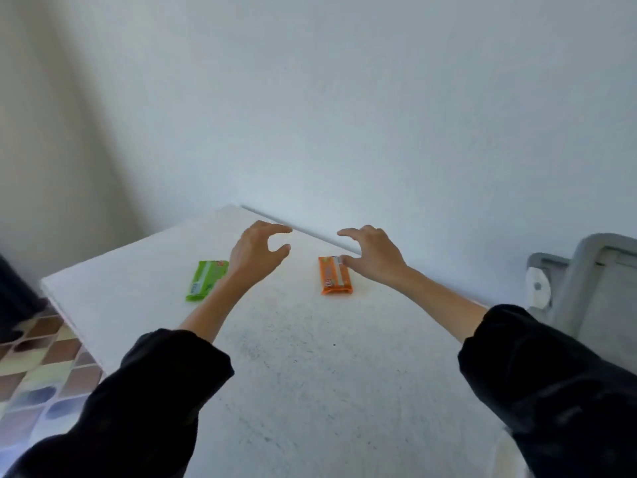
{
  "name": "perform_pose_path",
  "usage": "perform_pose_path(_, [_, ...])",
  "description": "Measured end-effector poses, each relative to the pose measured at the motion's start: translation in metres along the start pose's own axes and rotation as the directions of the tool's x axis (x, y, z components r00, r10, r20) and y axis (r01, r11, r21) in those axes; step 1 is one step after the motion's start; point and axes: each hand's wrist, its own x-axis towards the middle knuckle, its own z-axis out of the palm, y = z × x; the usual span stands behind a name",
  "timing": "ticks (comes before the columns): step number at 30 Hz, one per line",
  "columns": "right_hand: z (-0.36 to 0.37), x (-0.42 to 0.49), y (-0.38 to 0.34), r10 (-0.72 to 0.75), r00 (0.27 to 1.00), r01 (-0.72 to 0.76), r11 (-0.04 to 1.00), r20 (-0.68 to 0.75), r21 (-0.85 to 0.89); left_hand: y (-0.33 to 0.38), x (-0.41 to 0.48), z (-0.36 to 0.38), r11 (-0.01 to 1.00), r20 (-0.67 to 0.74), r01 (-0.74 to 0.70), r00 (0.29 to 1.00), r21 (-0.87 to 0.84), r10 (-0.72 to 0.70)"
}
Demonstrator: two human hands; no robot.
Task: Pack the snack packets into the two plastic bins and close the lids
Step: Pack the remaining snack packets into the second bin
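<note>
White speckled tabletop (293,374) against a plain pale wall (413,115), with odds and ends at both edges.
The tabletop's far corner meets the wall. The left part of the wall runs into a beige, shadowed strip (41,132). Below the table's left edge lies a floor of small scale-shaped tiles (41,367) in brown, cream and grey-blue, and a dark blurred shape (13,291) stands above them at the frame's edge. At the right, just beside the table, stands a grey rounded frame (586,281) with a pale round fitting (537,286) on its near side.

- Soft, even daylight, bright on the white counter (303,367) and cool on the wall (379,98)
- Faint shadow under the orange packet (335,276)
- Whole frame slightly soft; dark sleeves (148,408) blur
- Wide-angle bending at the edges
</note>
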Motion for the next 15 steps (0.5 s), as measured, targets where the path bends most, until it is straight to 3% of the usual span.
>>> perform_pose_path(4, [0.049,0.053,-0.001,0.093,0.989,-0.090,0.995,0.117,-0.032,-0.072,0.031,0.000,0.965,-0.034,0.257,0.966,0.052,-0.255])
perform_pose_path(8, [0.092,0.082,0.015,0.254,0.945,-0.245,0.967,0.205,-0.069,-0.124,0.043,0.018,0.858,0.056,0.495,0.861,0.138,-0.506])
perform_pose_path(11, [0.117,0.088,0.021,0.307,0.908,-0.280,0.951,0.287,-0.131,-0.146,0.042,0.031,0.788,0.094,0.568,0.794,0.236,-0.601])
perform_pose_path(15, [0.134,0.089,0.019,0.335,0.918,-0.314,0.941,0.213,-0.128,-0.159,0.040,0.042,0.767,0.048,0.557,0.799,0.318,-0.599])
